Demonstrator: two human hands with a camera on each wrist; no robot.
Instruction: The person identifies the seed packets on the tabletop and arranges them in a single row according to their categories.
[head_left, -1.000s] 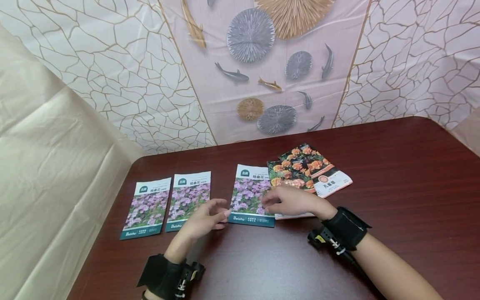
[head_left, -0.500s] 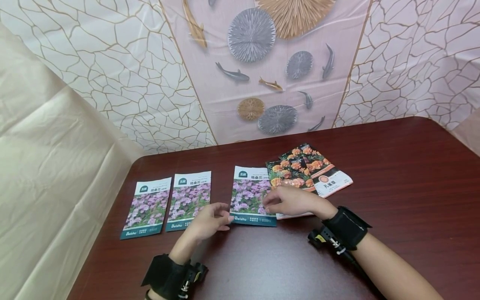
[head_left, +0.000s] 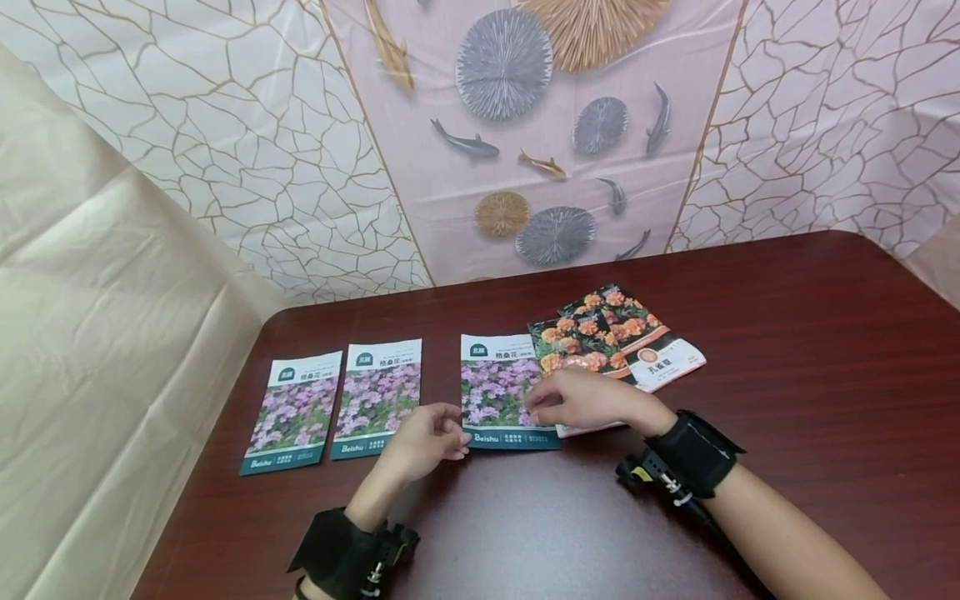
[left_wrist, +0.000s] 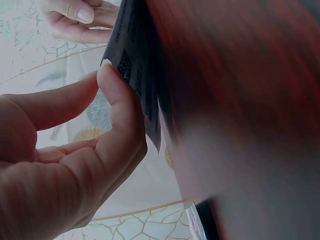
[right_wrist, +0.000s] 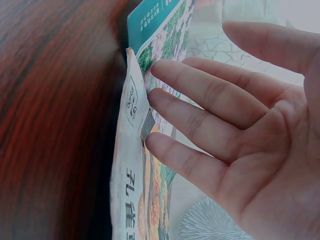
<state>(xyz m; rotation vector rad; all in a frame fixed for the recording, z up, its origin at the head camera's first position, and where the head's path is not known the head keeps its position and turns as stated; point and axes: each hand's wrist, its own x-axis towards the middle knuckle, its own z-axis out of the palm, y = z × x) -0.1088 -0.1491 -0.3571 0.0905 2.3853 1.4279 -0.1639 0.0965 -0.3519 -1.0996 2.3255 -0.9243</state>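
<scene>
My left hand (head_left: 423, 437) is at the lower-left corner of a purple-flower seed packet (head_left: 498, 387), its thumb and finger pinching the edge. In the left wrist view, the dark printed underside of this packet (left_wrist: 132, 65) shows beside the fingertips. My right hand (head_left: 581, 398) lies over the packet's right side, with fairly straight fingers (right_wrist: 185, 110) touching the packets and the thumb held apart. Partly under that hand is a marigold seed packet (head_left: 573, 342), which overlaps a second marigold packet (head_left: 663, 354).
Two more purple-flower packets, one at far left (head_left: 296, 408) and one beside it (head_left: 378, 392), lie flat on the dark red table (head_left: 810, 375). A patterned cloth (head_left: 540, 167) hangs behind the table, and a beige cloth (head_left: 97, 333) covers the left side.
My left hand has moved a little right. The middle purple-flower packet has turned straighter, its top shifting left and its bottom right. My right hand has stayed nearly still.
</scene>
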